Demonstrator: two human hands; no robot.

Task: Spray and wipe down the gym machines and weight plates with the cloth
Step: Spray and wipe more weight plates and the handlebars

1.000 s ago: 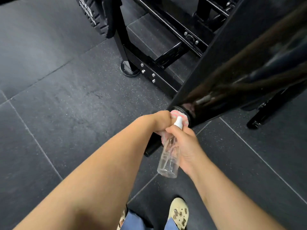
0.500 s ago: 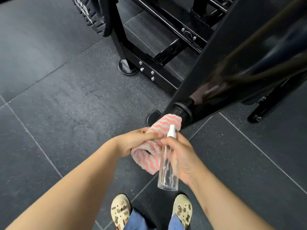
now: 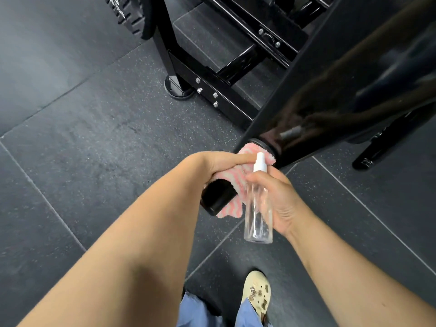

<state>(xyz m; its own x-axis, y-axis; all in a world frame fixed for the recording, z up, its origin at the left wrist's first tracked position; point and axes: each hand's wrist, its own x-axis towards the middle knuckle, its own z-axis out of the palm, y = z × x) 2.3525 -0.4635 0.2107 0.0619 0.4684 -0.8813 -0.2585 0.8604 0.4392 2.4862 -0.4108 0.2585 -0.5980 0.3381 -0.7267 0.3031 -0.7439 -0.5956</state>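
Observation:
My left hand (image 3: 218,162) grips a pink-and-white striped cloth (image 3: 232,179) wrapped around the black handle (image 3: 215,197) that sticks out from the glossy black machine arm (image 3: 330,95). The handle's round end pokes out below the cloth. My right hand (image 3: 280,199) holds a clear spray bottle (image 3: 258,208) with a white nozzle, upright, just right of the cloth and touching it. The machine's black frame (image 3: 212,90) runs across the floor behind.
Dark speckled rubber floor tiles (image 3: 82,138) spread to the left and right. A black weight plate (image 3: 127,15) hangs at the top left by an upright post with a round foot (image 3: 178,89). Another black machine leg (image 3: 377,149) stands at right. My shoe (image 3: 256,291) is below.
My left hand pulled the cloth off the handle toward me, then pushed it back up over the handle toward the collar. The bottle stayed beside it in my right hand.

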